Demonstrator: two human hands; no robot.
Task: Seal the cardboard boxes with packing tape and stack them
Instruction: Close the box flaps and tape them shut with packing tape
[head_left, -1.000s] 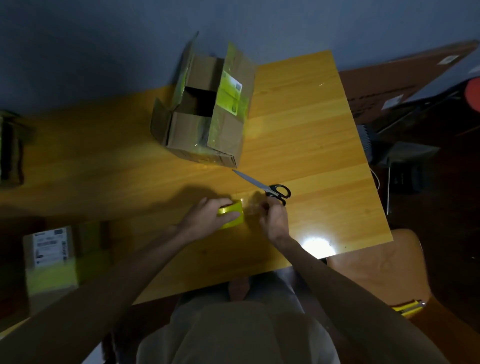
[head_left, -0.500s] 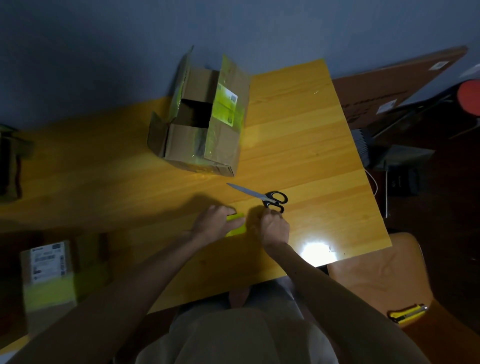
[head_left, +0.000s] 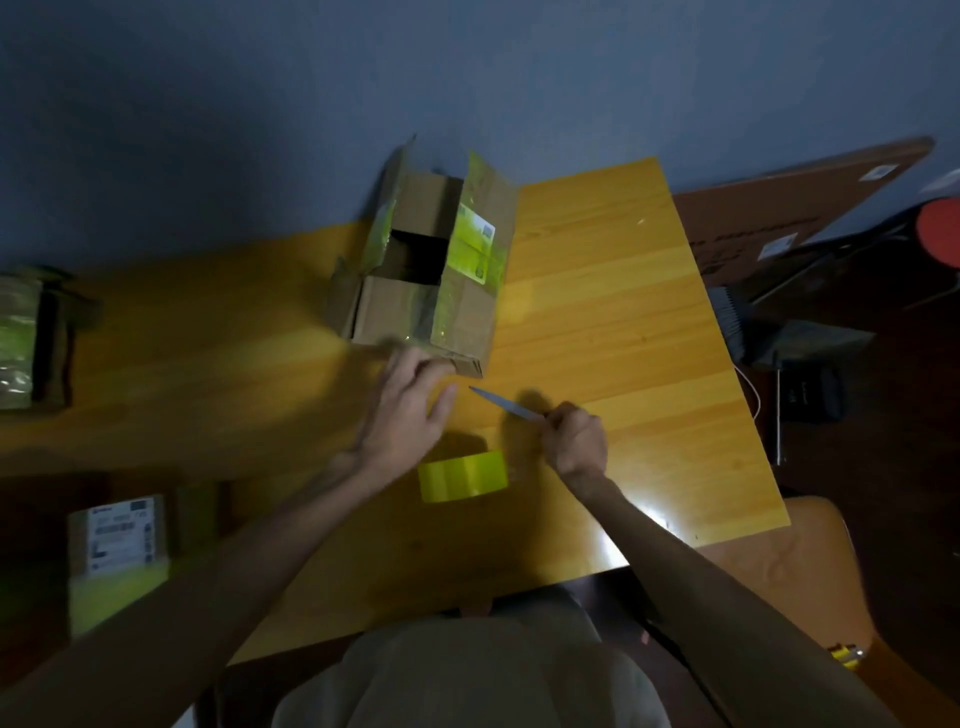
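An open cardboard box (head_left: 415, 312) with old yellow tape and a label stands at the far side of the wooden table (head_left: 623, 312), flaps up. My left hand (head_left: 408, 410) reaches toward its near edge with fingers straight, blurred by motion, holding nothing. My right hand (head_left: 574, 441) grips the handles of the scissors (head_left: 506, 408), blades pointing left toward the box. A roll of yellow packing tape (head_left: 462, 475) lies on the table between my forearms, apart from both hands.
A taped box with a shipping label (head_left: 117, 551) sits low at the left, below the table. Another box (head_left: 21, 338) is at the far left edge. Flat cardboard (head_left: 779, 218) leans at the right. A wooden stool (head_left: 779, 561) stands by the table's right corner.
My left hand let go of the tape roll and moved up toward the box. My right hand left the tape and picked up the scissors. The roll now lies free on the table.
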